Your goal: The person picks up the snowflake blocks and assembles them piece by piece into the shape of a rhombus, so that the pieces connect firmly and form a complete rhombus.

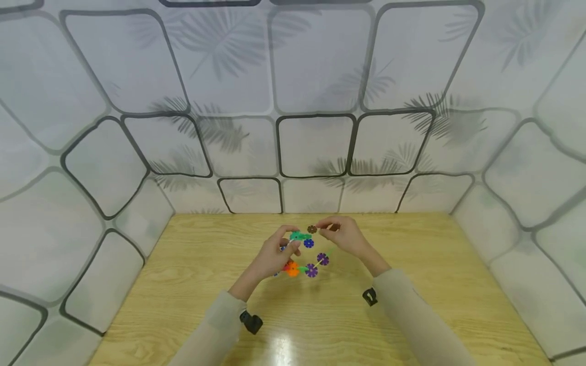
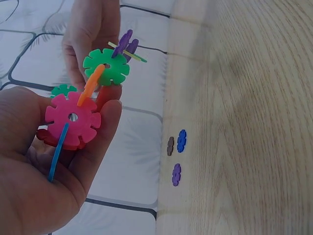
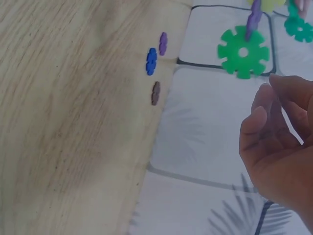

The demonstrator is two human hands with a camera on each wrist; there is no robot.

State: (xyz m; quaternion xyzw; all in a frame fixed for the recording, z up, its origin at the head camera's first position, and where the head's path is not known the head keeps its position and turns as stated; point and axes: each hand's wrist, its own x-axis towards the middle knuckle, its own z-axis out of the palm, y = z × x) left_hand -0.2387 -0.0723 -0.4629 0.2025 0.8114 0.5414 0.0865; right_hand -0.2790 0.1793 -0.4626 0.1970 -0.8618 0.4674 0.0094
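Note:
My left hand [image 1: 270, 254] holds a chain of slotted, flower-shaped plastic discs. In the left wrist view, a pink disc [image 2: 83, 122] lies between its thumb and fingers. A blue disc [image 2: 58, 152] and an orange disc [image 2: 91, 85] slot into the pink one edge-on, and a green disc [image 2: 115, 67] and purple discs [image 2: 122, 44] continue the chain. Beside the chain's far end hovers my right hand [image 1: 343, 236], fingers loosely bent, with nothing visible between them. In the right wrist view, its fingertips are close to a green disc [image 3: 243, 58]; contact is unclear.
Loose discs lie on the wooden table [image 1: 183, 305]: a brown one [image 3: 155, 93], a blue one [image 3: 151, 61] and a purple one [image 3: 163, 44]. A patterned white wall [image 1: 316, 147] rises behind the table, with further panels at both sides. Black bands [image 1: 251, 322] circle the sleeves.

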